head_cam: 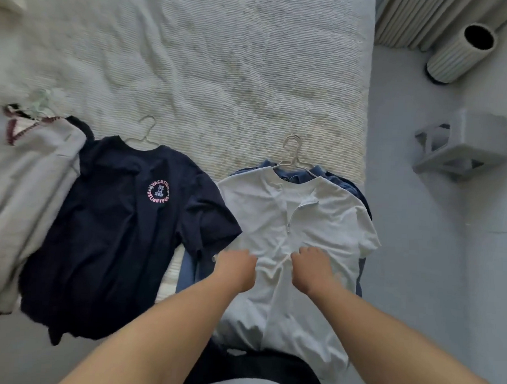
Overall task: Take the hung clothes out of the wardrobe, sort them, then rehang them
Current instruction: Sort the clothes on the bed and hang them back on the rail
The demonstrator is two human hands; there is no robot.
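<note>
What I can't make out

My curled fingertips hide under both hands; blue garments [339,178] lie mostly covered beneath the white shirt [303,223].

Both bare forearms are extended forward and slightly inward from the lower edge of the view, so that the wrists are brought near each other. The left hand [236,268] is seen from the back, its fingers curled under and bunched into cloth. The right hand [311,266] is held just beside it, apart, fingers likewise curled downward and gripping cloth.
</note>
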